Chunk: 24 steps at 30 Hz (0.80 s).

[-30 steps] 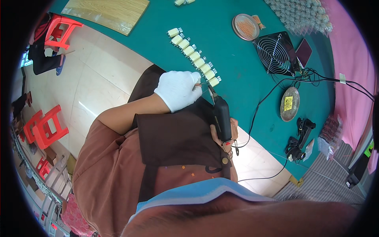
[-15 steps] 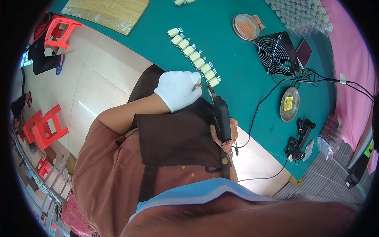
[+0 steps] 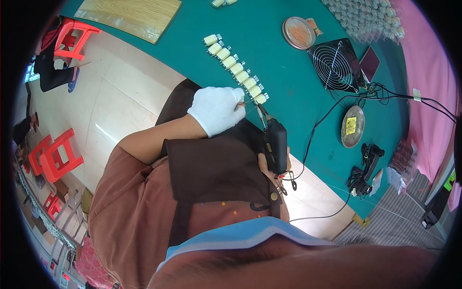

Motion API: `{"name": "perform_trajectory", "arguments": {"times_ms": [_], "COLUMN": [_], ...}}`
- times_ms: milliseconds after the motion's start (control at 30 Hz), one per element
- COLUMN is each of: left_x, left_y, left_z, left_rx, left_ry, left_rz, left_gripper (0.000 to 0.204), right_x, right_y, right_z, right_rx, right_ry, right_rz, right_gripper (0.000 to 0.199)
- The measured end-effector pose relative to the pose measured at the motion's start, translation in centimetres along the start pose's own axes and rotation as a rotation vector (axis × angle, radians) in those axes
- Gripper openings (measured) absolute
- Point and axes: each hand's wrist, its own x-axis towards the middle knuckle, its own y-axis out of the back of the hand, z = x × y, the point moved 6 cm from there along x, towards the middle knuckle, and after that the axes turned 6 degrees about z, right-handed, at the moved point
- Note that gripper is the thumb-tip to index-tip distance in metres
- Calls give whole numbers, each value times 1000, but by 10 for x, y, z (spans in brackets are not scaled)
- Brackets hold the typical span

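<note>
My left hand (image 3: pixel 217 111), in a white glove, is closed at the near end of a row of small pale-yellow coil-like parts (image 3: pixel 236 68) with metal pins. A thin wire-like piece shows at its fingertips; I cannot make out its far end. My bare right hand (image 3: pixel 265 166) is wrapped round a black corded soldering gun (image 3: pixel 276 144), which hides most of the fingers. The gun's narrow metal tip points up at the nearest yellow part (image 3: pixel 260 99). Whether the tip touches that part is hard to tell.
On the green table (image 3: pixel 269 53) stand a black fan with a wire guard (image 3: pixel 332 65), a round dish of orange-brown pieces (image 3: pixel 299 33) and an oval metal dish (image 3: pixel 352 126). A wooden board (image 3: pixel 130 18) lies far left. Black cables (image 3: pixel 321 117) cross the right side.
The soldering gun has tilted and swung slightly to the right, its tip drawn a little aside with my right hand. My left hand stays in place.
</note>
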Motion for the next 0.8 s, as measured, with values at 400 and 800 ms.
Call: {"name": "perform_trajectory", "arguments": {"times_ms": [400,800], "left_x": [-27,-8], "left_y": [14,2], "left_z": [-27,-7], "left_rx": [-91,-112], "left_ry": [-51,-57], "left_rz": [21,116], "left_gripper": [12,16], "right_x": [1,7], "right_y": [0,-3], "right_z": [2,-3], "right_rx": [82,-41], "right_ry": [-103,70], "right_rz": [9,-26], "right_gripper": [29,35]}}
